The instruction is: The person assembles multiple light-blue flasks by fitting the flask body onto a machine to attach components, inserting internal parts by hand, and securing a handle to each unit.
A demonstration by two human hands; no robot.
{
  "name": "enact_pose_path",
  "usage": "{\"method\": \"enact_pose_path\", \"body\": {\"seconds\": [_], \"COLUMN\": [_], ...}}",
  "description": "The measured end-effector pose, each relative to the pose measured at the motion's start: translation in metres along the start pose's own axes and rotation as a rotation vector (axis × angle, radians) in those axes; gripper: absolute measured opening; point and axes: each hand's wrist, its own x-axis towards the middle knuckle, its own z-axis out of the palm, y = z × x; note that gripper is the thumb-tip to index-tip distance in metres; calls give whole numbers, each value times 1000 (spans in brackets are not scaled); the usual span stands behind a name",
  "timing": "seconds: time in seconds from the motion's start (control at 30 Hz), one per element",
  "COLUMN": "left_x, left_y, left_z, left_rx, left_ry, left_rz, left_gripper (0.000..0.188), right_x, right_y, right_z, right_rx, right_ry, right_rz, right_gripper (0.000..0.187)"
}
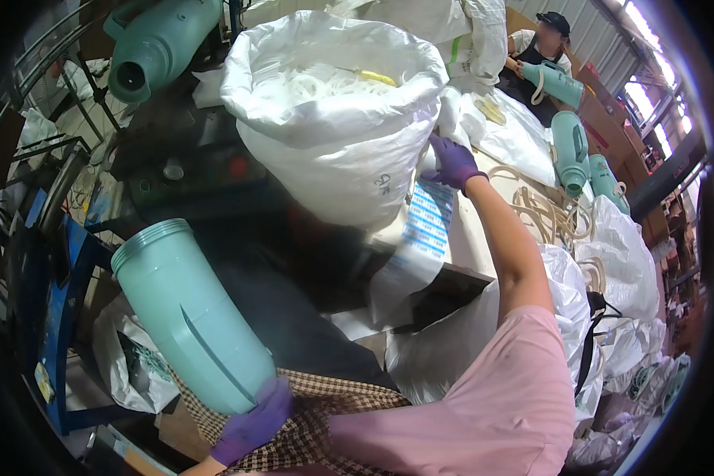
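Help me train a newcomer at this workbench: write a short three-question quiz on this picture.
1. Which of the wearer's hands holds the green container at lower left?
2. True or false: a yellow object lies inside the open white sack.
3. What colours is the patterned strip just below the right hand in the picture? A) Red and black B) Blue and white C) Brown and yellow

Key: 1. The left hand. 2. True. 3. B.

handwriting (384, 184) on white sack (325, 155), blue-printed labels (429, 220)
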Motion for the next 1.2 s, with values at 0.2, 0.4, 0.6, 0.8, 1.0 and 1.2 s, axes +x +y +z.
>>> {"method": "enact_pose_path", "body": {"seconds": [0.2,0.4,0.6,0.8,1.0,1.2], "left_x": [-4,9,-6,-1,-10,7], "left_y": [19,3,18,20,42,18], "left_z": [32,9,28,20,40,19], "left_rx": [-25,-3,-173,-319,-855,-183], "left_ry": [56,-28,118,80,117,188], "left_rz": [13,95,-79,-124,-356,-189], "left_gripper": [36,38,35,32,39,26], "right_x": [15,-29,-162,-159,-168,-179], "right_y": [19,-34,-139,-116,-121,-215], "right_z": [30,-3,35,71,79,-14], "right_rx": [-212,264,474,524,699,588], "right_ry": [324,494,753,591,678,953], "right_rz": [-68,41,-15,263,185,-76], "right_gripper": [92,57,38,28,23,18]}}
